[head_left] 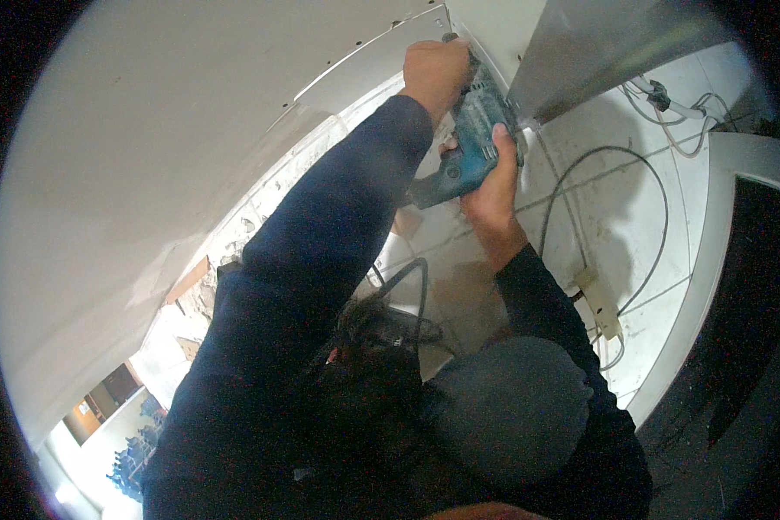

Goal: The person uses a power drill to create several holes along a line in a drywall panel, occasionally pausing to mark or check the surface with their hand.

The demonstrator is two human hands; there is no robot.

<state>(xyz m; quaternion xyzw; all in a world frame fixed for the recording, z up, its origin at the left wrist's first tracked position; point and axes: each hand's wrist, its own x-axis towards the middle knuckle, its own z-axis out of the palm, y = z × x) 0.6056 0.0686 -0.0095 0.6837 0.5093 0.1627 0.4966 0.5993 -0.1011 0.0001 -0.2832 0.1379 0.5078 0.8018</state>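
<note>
A teal and black hammer drill [477, 143] is held tilted near the corner, by a white panel edge. My left hand [438, 74] is closed in a fist at its upper end, seemingly around a dark front grip. Lower down, my right hand [497, 186] holds the drill's body, thumb lying along its side and fingers mostly hidden beneath. The drill's working tip cannot be made out.
A large white panel [156, 113] curves along the left. At upper right a grey sheet [615, 56] juts in. Pipes with cables [676, 106], a looped dark cord [665, 217] and a beige box [600, 303] are on the tiled floor.
</note>
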